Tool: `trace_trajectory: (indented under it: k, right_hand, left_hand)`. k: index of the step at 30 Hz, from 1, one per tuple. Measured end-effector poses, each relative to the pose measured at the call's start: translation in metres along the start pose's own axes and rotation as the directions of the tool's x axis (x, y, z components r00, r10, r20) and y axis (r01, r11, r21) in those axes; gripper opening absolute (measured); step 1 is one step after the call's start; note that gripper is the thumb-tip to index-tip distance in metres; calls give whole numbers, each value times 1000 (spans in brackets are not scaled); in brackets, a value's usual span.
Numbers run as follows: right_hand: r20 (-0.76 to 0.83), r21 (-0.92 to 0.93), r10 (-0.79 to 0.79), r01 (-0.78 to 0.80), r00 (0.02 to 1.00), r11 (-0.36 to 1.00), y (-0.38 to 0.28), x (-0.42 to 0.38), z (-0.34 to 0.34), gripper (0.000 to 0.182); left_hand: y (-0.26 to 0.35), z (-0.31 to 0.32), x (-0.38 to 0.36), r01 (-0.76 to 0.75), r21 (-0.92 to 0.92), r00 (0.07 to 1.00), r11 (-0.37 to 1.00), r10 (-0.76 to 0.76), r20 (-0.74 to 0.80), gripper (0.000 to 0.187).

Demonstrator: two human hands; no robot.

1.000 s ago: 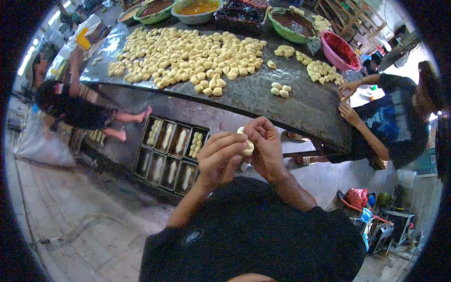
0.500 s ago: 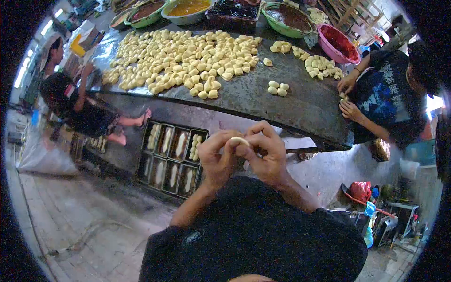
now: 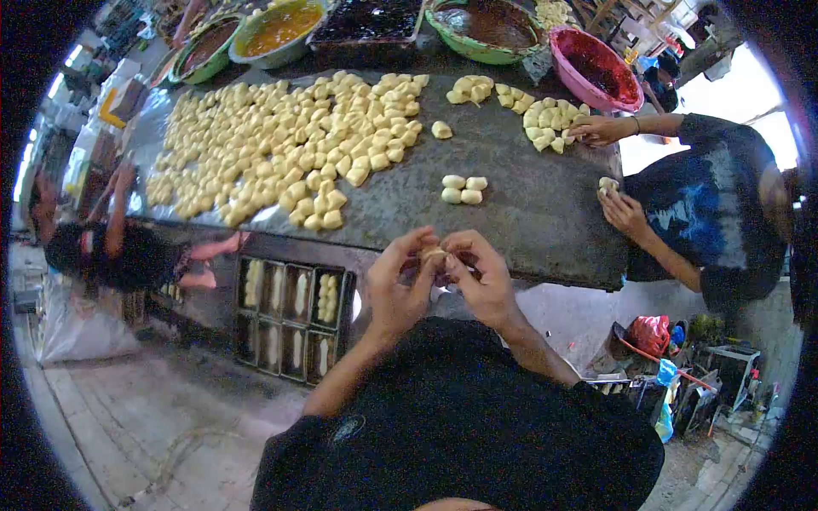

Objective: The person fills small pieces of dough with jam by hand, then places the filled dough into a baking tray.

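Between my left hand [image 3: 399, 281] and my right hand [image 3: 479, 277] is a small piece of pale dough [image 3: 434, 255], pinched by the fingers of both, in front of my chest and near the table's front edge. Just beyond my hands, four-sided in outline, a small cluster of smooth dough balls [image 3: 464, 190] rests on the dark table [image 3: 528, 221]. A single dough piece [image 3: 441, 129] lies farther back. To the left spreads a large heap of dough pieces [image 3: 281, 136].
Black baking tins [image 3: 294, 319], some with dough, stand below left. Basins, including a pink one [image 3: 595, 70] and a yellow-filled one [image 3: 279, 32], line the back. A co-worker [image 3: 707, 204] at right touches dough pieces [image 3: 552, 119]; another person [image 3: 102, 238] is at left.
The view has turned, so the table sits lower and farther left. My hands still pinch the dough. The co-worker at right has stretched one hand to the dough pieces on the table.
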State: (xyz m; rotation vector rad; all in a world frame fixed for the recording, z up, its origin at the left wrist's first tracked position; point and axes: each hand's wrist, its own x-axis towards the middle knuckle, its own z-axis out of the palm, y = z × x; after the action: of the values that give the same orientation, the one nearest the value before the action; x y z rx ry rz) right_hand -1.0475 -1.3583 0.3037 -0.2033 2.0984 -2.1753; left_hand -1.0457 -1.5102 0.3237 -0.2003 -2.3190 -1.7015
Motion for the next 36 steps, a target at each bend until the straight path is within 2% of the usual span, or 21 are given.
trace_trajectory:
  k: [1, 2, 5, 6, 9, 10, 13, 14, 17, 20, 22, 23, 24, 27, 28, 29, 30, 31, 33, 34, 36]
  right_hand:
    - [14, -80, -18, 19, 1000, 997, 12, 7, -16, 9]
    - [2, -90, -25, 26, 1000, 996, 19, 13, -32, 10]
    - [-82, -85, 20, -27, 996, 996, 43, 36, -79, 10]
    - [-68, 187, 217, -202, 974, 961, 34, 44, -85, 12]
    - [34, -64, 280, -277, 959, 959, 75, 79, -132, 19]
    - [-6, -63, 337, -337, 941, 939, 85, 93, -144, 26]
    - [-19, -440, 140, -134, 990, 888, 129, 136, -175, 26]
    - [5, -431, 50, -43, 999, 901, 139, 144, -183, 25]
    - [38, -394, 39, -21, 999, 919, 129, 170, -193, 23]
    - [-56, -261, 213, -220, 975, 940, 144, 227, -170, 22]
    - [-48, -319, 56, -69, 997, 945, 138, 273, -138, 22]
    - [-16, -542, -88, 66, 996, 838, 146, 297, -124, 24]
    - [49, -725, -217, 184, 975, 663, 154, 313, -114, 26]
    - [228, -702, -102, 236, 968, 673, 148, 330, -92, 29]
    - [266, -562, 108, 63, 958, 825, 132, 326, -91, 21]
    - [256, -367, 161, -58, 953, 928, 123, 318, -91, 18]
    - [261, -156, 216, -180, 941, 971, 116, 307, -94, 16]
    - [279, 62, 272, -300, 921, 952, 108, 293, -95, 13]
    - [301, 416, 159, -280, 940, 865, 78, 256, -94, 11]
    - [289, 576, 104, -260, 952, 775, 66, 239, -96, 11]
    - [245, 469, 118, -224, 962, 855, 51, 217, -114, 15]
  left_hand:
    - [-3, 11, 11, 43, -10, 998, 999, -43, 35, 14]
    - [-20, 20, 20, 105, -36, 975, 994, -96, 201, 17]
    - [-44, 54, 48, 163, -90, 912, 983, -115, 393, 17]
    - [-53, 61, 59, 189, -114, 864, 975, -110, 491, 29]
    - [-68, 93, 87, 251, -300, 913, 921, -122, 389, 44]
    - [-77, 98, 96, 292, -320, 905, 901, -152, 397, 51]
    - [-97, 104, 120, 423, -336, 896, 842, -335, 290, 42]
    - [-93, 104, 125, 415, -409, 909, 812, -352, 224, 35]
    - [-107, 95, 138, 333, -290, 943, 897, -323, 85, 32]
    - [-112, 92, 150, 376, -325, 917, 868, -398, -4, 27]
    - [-119, 95, 159, 353, -342, 920, 871, -389, -40, 25]
    - [-121, 98, 164, 329, -347, 927, 878, -371, -59, 24]
    - [-123, 100, 168, 308, -350, 932, 885, -355, -78, 23]
    - [-124, 104, 179, 270, -258, 943, 928, -308, -122, 22]
    - [-120, 108, 185, 219, -209, 948, 953, -258, -187, 23]
    - [-115, 114, 190, 167, -160, 947, 973, -204, -250, 24]
    - [-111, 118, 195, 118, -111, 938, 987, -147, -314, 25]
    - [-113, 119, 199, -17, 37, 953, 999, 28, -301, 26]
    - [-115, 124, 205, -287, 305, 915, 908, 354, -192, 29]
    - [-96, 131, 209, -355, 286, 890, 890, 416, -188, 32]
    - [-87, 137, 217, -518, 256, 843, 816, 538, -11, 33]
